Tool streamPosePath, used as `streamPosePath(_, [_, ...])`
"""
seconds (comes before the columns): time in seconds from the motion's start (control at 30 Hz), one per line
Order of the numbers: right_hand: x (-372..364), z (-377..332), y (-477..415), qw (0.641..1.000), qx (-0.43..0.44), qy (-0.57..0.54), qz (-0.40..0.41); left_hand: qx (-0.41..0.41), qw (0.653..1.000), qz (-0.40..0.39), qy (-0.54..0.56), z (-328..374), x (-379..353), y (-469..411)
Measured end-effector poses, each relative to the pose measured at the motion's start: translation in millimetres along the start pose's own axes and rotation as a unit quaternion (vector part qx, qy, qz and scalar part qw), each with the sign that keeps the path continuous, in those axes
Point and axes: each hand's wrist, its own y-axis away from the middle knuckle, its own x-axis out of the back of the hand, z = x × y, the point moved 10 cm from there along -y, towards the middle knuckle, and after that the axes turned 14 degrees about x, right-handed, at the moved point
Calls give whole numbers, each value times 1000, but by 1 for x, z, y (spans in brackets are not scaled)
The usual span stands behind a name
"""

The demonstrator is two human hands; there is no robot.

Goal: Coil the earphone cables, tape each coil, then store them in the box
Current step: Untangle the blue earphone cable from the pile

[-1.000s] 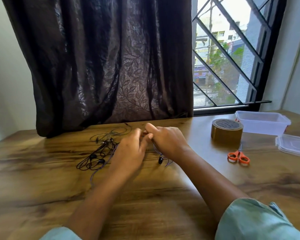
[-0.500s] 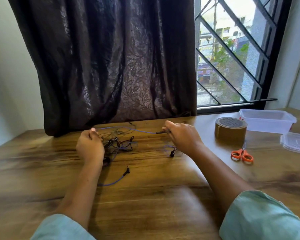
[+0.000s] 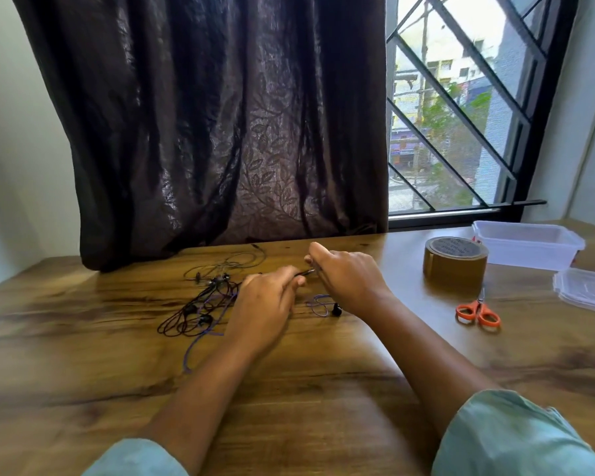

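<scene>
A tangle of black and purple earphone cables (image 3: 200, 309) lies on the wooden table (image 3: 83, 355), left of my hands. My left hand (image 3: 263, 309) and my right hand (image 3: 347, 276) meet at the table's middle, both pinching the same thin purple earphone cable (image 3: 304, 272) between them. A loop of that cable and a black earbud (image 3: 336, 309) lie under my right wrist. The roll of brown tape (image 3: 455, 262) stands to the right. The clear plastic box (image 3: 529, 243) sits behind it at the far right.
Orange-handled scissors (image 3: 478, 312) lie in front of the tape. The box's clear lid (image 3: 588, 293) rests at the right edge. A dark curtain (image 3: 220, 132) hangs down to the table's back edge, with a barred window (image 3: 461, 115) beside it.
My left hand, which had pulled the cable out to the left, has come back to the middle and meets my right hand again. The right hand has hardly moved.
</scene>
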Motion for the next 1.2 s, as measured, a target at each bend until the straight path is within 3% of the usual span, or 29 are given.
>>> streamPosePath(0.13, [-3, 3, 0, 1000, -4, 11, -17, 29, 993, 115, -16, -16, 34, -3])
streamPosePath(0.3, [-8, 22, 7, 997, -55, -7, -44, 174, 955, 238, -3, -72, 76, 1])
streamPosePath(0.47, [-10, 39, 15, 996, -82, 17, -44, 309, 899, 295, 99, -115, 95, 12])
streamPosePath(0.63, [-18, 51, 22, 991, -117, 2, -65, 365, 827, 339, 260, -129, 101, 22])
streamPosePath(0.7, [-21, 50, 22, 991, -117, -26, -61, 342, 833, 324, 290, -123, 98, 18])
streamPosePath(0.77, [-24, 49, 22, 989, -123, -56, -54, 302, 856, 258, 331, -113, 83, 5])
streamPosePath(0.83, [-24, 49, 22, 987, -138, -75, -44, 275, 868, 141, 389, -93, 55, -7])
streamPosePath(0.93, [-19, 54, 23, 980, -179, -83, -36, 246, 852, -92, 452, -40, 1, -4])
streamPosePath(1.0, [-15, 60, 24, 974, -207, -89, -29, 224, 841, -234, 433, -4, -32, 12])
streamPosePath(1.03, [-14, 61, 24, 971, -213, -108, -16, 215, 845, -267, 411, 7, -42, 19])
streamPosePath(1.1, [-22, 66, 22, 948, -229, -221, 14, 188, 877, -229, 379, 15, -44, 18])
streamPosePath(1.2, [-40, 56, 22, 821, -288, -488, 66, 139, 945, -40, 292, 5, -5, 7])
